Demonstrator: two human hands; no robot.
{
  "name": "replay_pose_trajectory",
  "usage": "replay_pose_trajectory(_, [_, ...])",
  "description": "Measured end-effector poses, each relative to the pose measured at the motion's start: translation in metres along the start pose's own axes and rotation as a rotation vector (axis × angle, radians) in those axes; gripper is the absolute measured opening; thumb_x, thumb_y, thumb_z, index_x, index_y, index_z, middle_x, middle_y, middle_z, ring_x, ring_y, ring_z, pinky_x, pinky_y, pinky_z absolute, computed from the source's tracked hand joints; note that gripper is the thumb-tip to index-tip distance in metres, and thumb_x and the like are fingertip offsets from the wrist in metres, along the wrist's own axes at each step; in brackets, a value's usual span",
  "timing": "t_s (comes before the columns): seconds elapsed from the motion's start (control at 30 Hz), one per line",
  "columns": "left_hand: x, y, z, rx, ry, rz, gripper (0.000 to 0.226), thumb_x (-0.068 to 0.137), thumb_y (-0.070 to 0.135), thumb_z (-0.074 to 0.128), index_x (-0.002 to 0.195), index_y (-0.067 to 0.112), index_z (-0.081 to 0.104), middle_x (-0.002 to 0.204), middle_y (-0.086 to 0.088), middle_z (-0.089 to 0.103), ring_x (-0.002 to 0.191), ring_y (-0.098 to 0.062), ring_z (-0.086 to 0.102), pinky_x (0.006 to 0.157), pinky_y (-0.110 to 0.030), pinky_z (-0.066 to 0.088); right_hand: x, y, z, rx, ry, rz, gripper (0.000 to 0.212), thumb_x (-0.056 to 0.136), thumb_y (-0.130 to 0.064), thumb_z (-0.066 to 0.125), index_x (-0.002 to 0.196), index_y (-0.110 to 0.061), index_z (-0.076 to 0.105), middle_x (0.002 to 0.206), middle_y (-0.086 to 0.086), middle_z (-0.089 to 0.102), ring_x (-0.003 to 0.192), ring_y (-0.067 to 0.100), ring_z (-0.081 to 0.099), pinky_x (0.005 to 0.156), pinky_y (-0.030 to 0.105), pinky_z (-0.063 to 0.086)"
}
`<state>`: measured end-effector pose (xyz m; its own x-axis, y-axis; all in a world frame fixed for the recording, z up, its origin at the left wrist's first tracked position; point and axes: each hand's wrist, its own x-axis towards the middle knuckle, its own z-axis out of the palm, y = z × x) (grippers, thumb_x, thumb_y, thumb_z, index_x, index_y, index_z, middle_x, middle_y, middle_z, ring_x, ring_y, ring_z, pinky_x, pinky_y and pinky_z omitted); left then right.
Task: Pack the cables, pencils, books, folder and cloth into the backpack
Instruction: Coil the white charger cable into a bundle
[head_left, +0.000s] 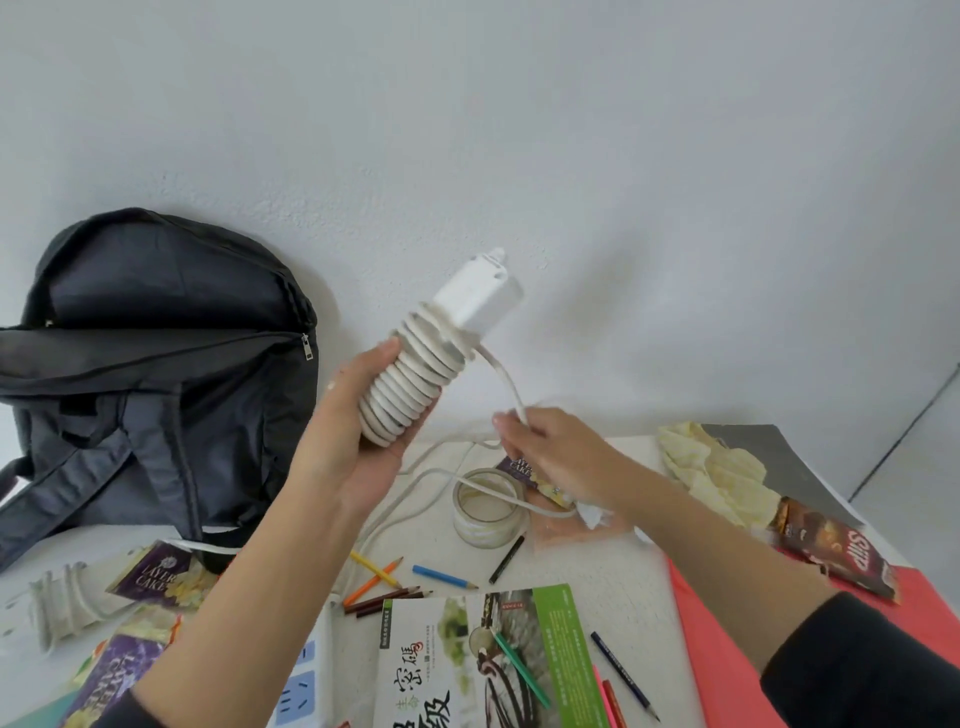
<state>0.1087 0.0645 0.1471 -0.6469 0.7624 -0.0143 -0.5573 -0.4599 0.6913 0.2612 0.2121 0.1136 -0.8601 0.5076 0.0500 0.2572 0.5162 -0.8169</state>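
My left hand grips a white power strip with its cable coiled tightly round it, held up above the table. My right hand pinches the loose end of that cable, which trails down over the table. The dark backpack stands at the left against the wall, its top open. Several coloured pencils lie scattered on the table. A book lies at the front, a red folder to its right, and a yellow cloth at the far right.
A glass jar stands under my right hand. Snack packets lie at the left, and another snack packet at the right. A second wound cable lies at the left edge. Another power strip sits at the front.
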Motion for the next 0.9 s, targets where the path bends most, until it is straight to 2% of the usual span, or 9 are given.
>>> replay_pose_trajectory(0.1, [0.010,0.004,-0.015,0.298,0.138,0.300,0.050,0.071,0.017,0.091,0.108,0.011,0.058,0.099,-0.005,0.066,0.091,-0.018,0.067,0.076,-0.031,0.060,-0.014,0.016,0.001,-0.222,0.028,-0.063,0.038,0.105,-0.050,0.045,0.081,-0.020,0.049,0.065,0.013,0.053,0.059,0.019,0.053,0.066,0.044,0.052])
replay_pose_trajectory(0.2, [0.010,-0.007,-0.030,0.739,0.204,0.526,0.053,0.070,0.018,0.094,0.104,0.009,0.055,0.086,0.006,0.064,0.075,-0.005,0.062,0.064,-0.028,0.057,-0.016,0.004,-0.014,-0.452,0.102,-0.215,0.037,0.106,-0.044,0.046,0.072,-0.030,0.038,0.057,0.000,0.049,0.053,0.018,0.045,0.056,0.032,0.039])
replay_pose_trajectory(0.27, [0.008,-0.012,-0.039,0.860,0.170,0.500,0.054,0.067,0.020,0.096,0.102,0.012,0.056,0.080,0.009,0.064,0.068,-0.003,0.061,0.062,-0.032,0.057,-0.012,-0.004,-0.023,-0.624,0.169,-0.305,0.043,0.104,-0.046,0.050,0.069,-0.027,0.035,0.056,0.000,0.047,0.054,0.019,0.042,0.054,0.032,0.034])
replay_pose_trajectory(0.37, [0.005,-0.018,-0.048,0.922,0.070,0.380,0.053,0.064,0.018,0.097,0.098,0.013,0.057,0.073,0.004,0.063,0.063,-0.010,0.061,0.059,-0.034,0.057,-0.005,-0.004,-0.032,-0.694,0.219,-0.409,0.045,0.103,-0.050,0.049,0.069,-0.021,0.045,0.061,-0.003,0.048,0.059,0.018,0.045,0.057,0.035,0.039])
replay_pose_trajectory(0.47, [0.003,-0.022,-0.050,0.956,0.013,0.343,0.052,0.061,0.015,0.098,0.094,0.010,0.057,0.067,0.003,0.061,0.060,-0.011,0.059,0.055,-0.025,0.054,-0.001,-0.005,-0.030,-0.645,0.158,-0.504,0.045,0.102,-0.053,0.044,0.083,-0.018,0.066,0.071,-0.009,0.054,0.065,0.014,0.052,0.062,0.036,0.045])
replay_pose_trajectory(0.67, [-0.009,-0.009,-0.046,0.841,-0.209,0.170,0.062,0.055,0.029,0.100,0.095,0.011,0.057,0.077,-0.009,0.057,0.069,-0.026,0.053,0.064,-0.043,0.047,0.007,-0.020,-0.020,-0.476,0.210,-0.606,0.044,0.100,-0.051,0.046,0.088,-0.015,0.069,0.077,-0.005,0.062,0.069,0.017,0.057,0.066,0.036,0.046])
replay_pose_trajectory(0.73, [-0.011,-0.002,-0.045,0.791,-0.252,0.146,0.061,0.057,0.024,0.100,0.096,0.008,0.056,0.080,-0.011,0.056,0.071,-0.028,0.054,0.066,-0.044,0.049,0.011,-0.020,-0.022,-0.373,0.210,-0.542,0.042,0.096,-0.053,0.053,0.086,-0.016,0.070,0.076,0.000,0.064,0.070,0.022,0.058,0.067,0.037,0.046])
replay_pose_trajectory(0.8, [-0.014,0.003,-0.046,0.746,-0.294,0.115,0.062,0.055,0.024,0.099,0.096,0.007,0.056,0.086,-0.014,0.058,0.075,-0.030,0.057,0.069,-0.048,0.051,0.011,-0.023,-0.027,-0.100,0.098,-0.370,0.037,0.089,-0.052,0.069,0.080,-0.017,0.070,0.072,0.010,0.062,0.065,0.028,0.052,0.063,0.035,0.041])
replay_pose_trajectory(0.9, [-0.020,0.001,-0.044,0.611,-0.365,0.025,0.057,0.053,0.018,0.095,0.095,0.010,0.057,0.090,-0.014,0.060,0.078,-0.031,0.061,0.067,-0.043,0.056,0.007,-0.026,-0.041,0.327,-0.132,-0.205,0.020,0.088,-0.025,0.074,0.086,-0.011,0.060,0.064,0.005,0.056,0.055,0.015,0.045,0.055,0.022,0.038])
